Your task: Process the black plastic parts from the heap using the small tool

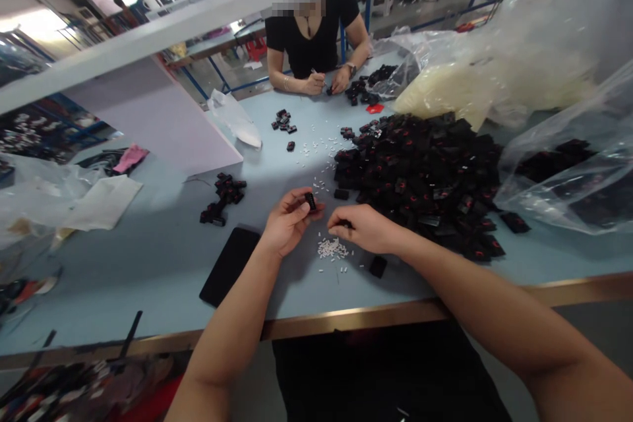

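Observation:
Between the thumb and fingers of my left hand (289, 221) is a small black plastic connector housing (310, 201), with rows of openings on its face. My right hand (366, 227) is beside it, fingers curled and pinched together over the table; something dark shows at the fingers, too small to name. Just below the hands lies a little heap of small white pieces (332, 249). A single black block (378, 267) rests under my right wrist. To the right spreads a large pile of black housings with red marks (420, 178).
A dark phone-like slab (230, 267) lies by my left forearm. A small cluster of black housings (225, 198) is beyond it. Across the table (163, 277) a co-worker (316, 39) handles similar parts. Clear plastic bags (568, 165) stand at the right; a white panel (168, 119) rises at left.

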`<action>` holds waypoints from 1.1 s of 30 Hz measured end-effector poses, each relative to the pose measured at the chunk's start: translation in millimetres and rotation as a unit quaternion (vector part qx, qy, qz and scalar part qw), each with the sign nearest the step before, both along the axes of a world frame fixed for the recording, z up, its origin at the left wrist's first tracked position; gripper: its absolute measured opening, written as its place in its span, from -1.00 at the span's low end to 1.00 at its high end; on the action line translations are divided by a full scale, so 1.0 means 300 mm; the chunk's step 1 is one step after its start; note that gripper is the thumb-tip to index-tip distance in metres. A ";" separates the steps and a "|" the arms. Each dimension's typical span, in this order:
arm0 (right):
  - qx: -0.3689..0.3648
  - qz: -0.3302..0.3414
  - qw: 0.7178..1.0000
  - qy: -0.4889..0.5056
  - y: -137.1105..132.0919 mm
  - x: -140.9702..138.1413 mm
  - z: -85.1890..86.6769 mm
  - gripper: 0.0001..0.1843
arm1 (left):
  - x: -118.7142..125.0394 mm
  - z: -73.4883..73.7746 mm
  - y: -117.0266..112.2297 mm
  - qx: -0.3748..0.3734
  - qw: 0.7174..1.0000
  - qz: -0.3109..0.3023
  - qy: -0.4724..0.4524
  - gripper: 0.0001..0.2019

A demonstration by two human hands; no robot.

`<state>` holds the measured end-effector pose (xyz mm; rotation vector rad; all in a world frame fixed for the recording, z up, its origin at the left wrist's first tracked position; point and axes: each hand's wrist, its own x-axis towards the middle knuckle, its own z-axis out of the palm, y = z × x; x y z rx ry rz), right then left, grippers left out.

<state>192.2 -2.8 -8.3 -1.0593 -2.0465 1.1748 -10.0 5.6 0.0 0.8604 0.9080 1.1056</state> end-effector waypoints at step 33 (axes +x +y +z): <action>-0.106 -0.108 0.972 0.178 0.013 0.017 0.039 -0.74 | 0.048 -0.029 -0.040 0.044 0.998 -0.050 0.009 -0.63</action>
